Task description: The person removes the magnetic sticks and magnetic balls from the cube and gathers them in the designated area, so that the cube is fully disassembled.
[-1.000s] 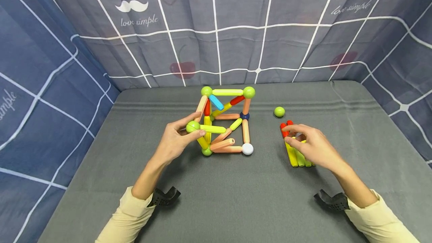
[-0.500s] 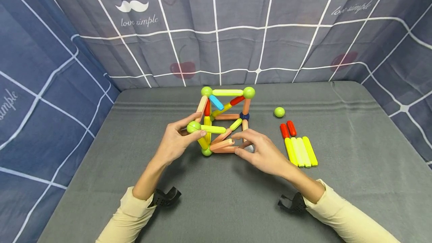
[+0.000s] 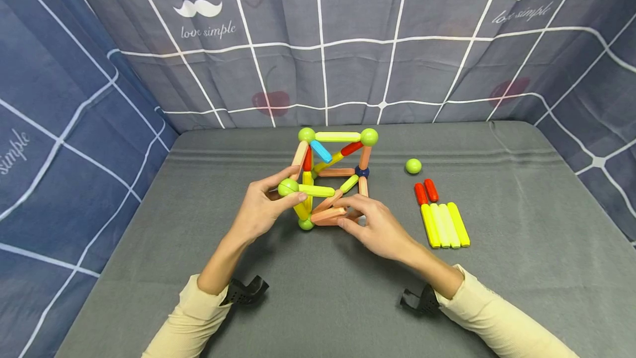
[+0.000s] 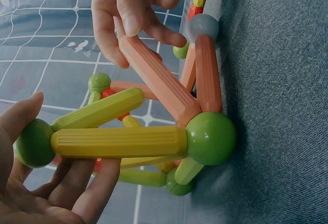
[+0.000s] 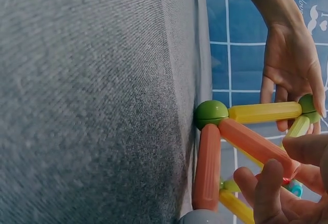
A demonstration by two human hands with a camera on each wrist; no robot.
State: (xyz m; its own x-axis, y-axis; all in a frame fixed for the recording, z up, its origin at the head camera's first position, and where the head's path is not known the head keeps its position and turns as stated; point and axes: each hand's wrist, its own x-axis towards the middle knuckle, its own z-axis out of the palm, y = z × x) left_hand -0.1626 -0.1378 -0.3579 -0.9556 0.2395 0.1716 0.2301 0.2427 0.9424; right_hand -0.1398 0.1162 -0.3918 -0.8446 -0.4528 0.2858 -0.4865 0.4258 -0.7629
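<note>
A frame of building sticks and balls stands mid-table. My left hand holds the green ball at its upper front left corner, thumb on the near side. From that ball run a yellow stick down to the lower green ball and a yellow-green stick with a free end. My right hand pinches the raised end of an orange stick whose other end sits on that lower ball. Another orange stick runs along the table to a white ball, mostly hidden by my right hand in the head view.
To the right lie a loose green ball, two short red sticks and a row of several yellow and yellow-green sticks. A short blue stick slants from the upper back left ball. A patterned curtain hangs behind.
My right hand has moved left from the loose sticks to the frame and now pinches the raised orange stick. My left hand keeps its hold on the green ball.
</note>
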